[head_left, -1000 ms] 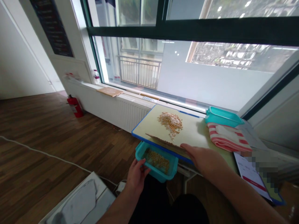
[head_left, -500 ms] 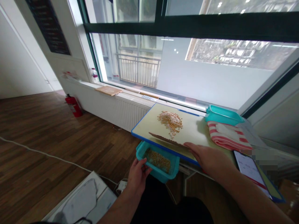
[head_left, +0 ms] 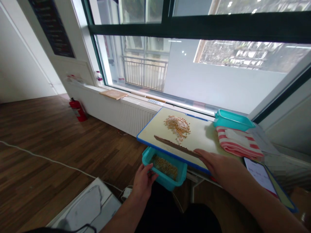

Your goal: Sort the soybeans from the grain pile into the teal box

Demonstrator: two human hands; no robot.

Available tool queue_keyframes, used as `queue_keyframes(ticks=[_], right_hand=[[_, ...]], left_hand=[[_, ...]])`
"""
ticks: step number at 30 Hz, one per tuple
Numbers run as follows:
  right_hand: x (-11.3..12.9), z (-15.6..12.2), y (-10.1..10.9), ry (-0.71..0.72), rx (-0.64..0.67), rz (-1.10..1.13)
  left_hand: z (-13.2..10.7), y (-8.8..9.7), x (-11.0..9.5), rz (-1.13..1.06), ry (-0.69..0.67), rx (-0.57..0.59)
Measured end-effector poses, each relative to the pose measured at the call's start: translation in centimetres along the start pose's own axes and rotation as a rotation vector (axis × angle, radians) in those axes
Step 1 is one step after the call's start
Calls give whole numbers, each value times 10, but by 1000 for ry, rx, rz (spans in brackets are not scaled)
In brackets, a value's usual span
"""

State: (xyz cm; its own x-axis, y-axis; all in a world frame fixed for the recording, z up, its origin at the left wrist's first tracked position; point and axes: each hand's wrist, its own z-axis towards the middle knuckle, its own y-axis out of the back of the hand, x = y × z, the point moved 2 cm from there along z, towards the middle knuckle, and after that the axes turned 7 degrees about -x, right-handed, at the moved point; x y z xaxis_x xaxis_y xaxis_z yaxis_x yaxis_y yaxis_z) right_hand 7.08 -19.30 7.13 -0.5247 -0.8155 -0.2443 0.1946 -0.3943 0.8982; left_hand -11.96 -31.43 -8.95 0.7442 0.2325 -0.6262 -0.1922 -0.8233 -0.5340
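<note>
My left hand (head_left: 145, 179) grips the near rim of a turquoise plastic tub (head_left: 178, 185), held just below the front edge of a pale board with a blue border (head_left: 201, 136). Soybean-like yellow beans (head_left: 166, 167) cover the tub's bottom. In my right hand (head_left: 213, 163) is the end of a long, thin brown strip (head_left: 176, 145), perhaps cardboard, lying along the board's front part. Beyond the strip sits a loose pile of yellow beans mixed with whitish grains (head_left: 178, 126). The right fingertips are partly hidden.
On the board's right are a folded red-and-white striped cloth (head_left: 236, 140) and a phone (head_left: 261, 176). A second turquoise tub (head_left: 233, 120) stands by the window. A white radiator (head_left: 126, 115) runs left of the board; a fire extinguisher (head_left: 77, 110) stands on the floor.
The strip has tilted, showing more of its brown face, with my right hand shifting slightly. My left hand and the tub stay almost where they were. The bean pile looks unchanged.
</note>
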Motion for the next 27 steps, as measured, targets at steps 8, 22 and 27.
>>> queue_keyframes(ticks=[8, 22, 27], right_hand=[[-4, -16, -10, 43, 40, -17], [-2, -13, -11, 23, 34, -68], [12, -24, 5, 61, 9, 17]], left_hand=[[1, 2, -1, 1, -5, 17], [4, 1, -4, 11, -10, 10], [3, 3, -6, 3, -15, 17]])
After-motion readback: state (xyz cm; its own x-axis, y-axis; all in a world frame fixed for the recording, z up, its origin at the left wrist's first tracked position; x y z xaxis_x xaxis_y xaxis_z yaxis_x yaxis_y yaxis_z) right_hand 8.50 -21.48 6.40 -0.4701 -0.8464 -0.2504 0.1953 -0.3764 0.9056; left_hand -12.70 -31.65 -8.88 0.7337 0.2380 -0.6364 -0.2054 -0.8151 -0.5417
